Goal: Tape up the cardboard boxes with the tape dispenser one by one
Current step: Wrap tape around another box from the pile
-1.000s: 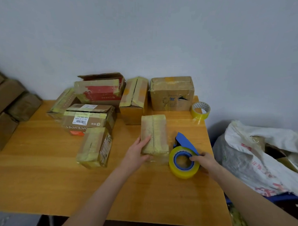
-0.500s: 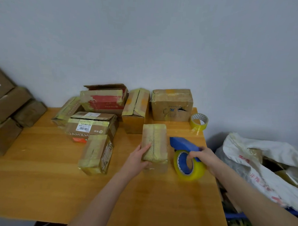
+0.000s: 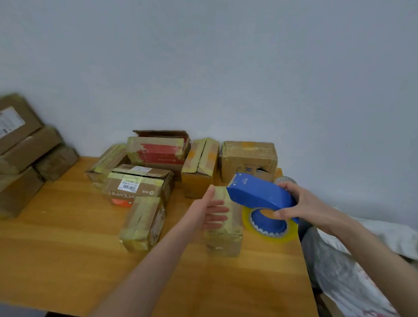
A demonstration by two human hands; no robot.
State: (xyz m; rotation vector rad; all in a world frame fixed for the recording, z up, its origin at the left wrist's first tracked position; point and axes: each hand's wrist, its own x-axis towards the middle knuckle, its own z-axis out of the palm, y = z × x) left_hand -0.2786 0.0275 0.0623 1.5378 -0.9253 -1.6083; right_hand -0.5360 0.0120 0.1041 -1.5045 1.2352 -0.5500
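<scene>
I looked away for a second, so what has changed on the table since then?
The right hand has lifted the tape dispenser off the table, up to the small box. The left hand still rests on that box; the other boxes stayed put.

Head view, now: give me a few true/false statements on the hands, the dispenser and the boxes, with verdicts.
1. The right hand grips the blue tape dispenser. True.
2. The left hand lies on the small box, fingers straight across its top. True.
3. The dispenser carries no tape. False: a yellowish tape roll sits on its blue hub.
4. The box with red print stands at the table's front edge. False: the red-print box is at the back of the table, behind other boxes.
</scene>
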